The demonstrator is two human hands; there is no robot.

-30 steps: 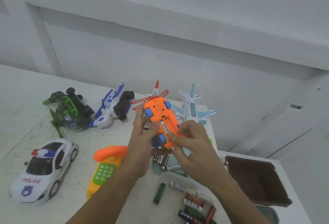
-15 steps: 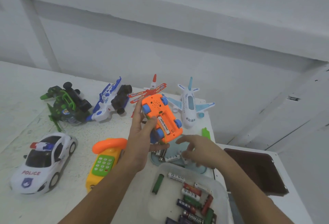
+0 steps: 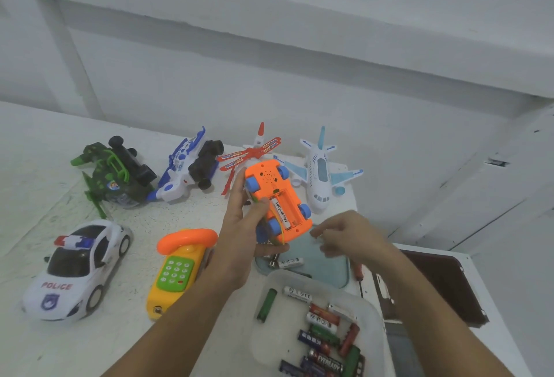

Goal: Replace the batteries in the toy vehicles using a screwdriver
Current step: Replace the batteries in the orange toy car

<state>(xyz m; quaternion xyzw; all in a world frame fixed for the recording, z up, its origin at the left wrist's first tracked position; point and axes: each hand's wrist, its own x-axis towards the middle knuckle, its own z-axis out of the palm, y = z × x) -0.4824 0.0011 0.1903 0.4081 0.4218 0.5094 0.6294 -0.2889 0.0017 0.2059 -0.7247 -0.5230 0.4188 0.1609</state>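
My left hand (image 3: 242, 226) grips an orange toy car (image 3: 277, 196) with blue wheels, held upside down above the table. Its battery bay is uncovered, and one white battery (image 3: 281, 211) lies inside. My right hand (image 3: 350, 235) hovers just right of the car with its fingers loosely curled; I see nothing between them. It hangs over a blue-grey lid (image 3: 329, 265), where loose batteries (image 3: 287, 262) lie. A red-handled screwdriver (image 3: 358, 271) rests at the lid's right edge. Near me, a clear plastic tub (image 3: 371, 310) holds several batteries.
Other toys on the white table: a police car (image 3: 78, 268), a yellow and orange toy phone (image 3: 180, 268), a green vehicle (image 3: 117, 172), a blue and white vehicle (image 3: 189, 172), a red-rotor helicopter (image 3: 251, 154) and a white airplane (image 3: 320, 175). A brown box (image 3: 443, 283) sits at the right.
My right hand left the car, dipped toward the lid, and has now come back up beside the car. My left hand has kept hold of the car, tilting it slightly.
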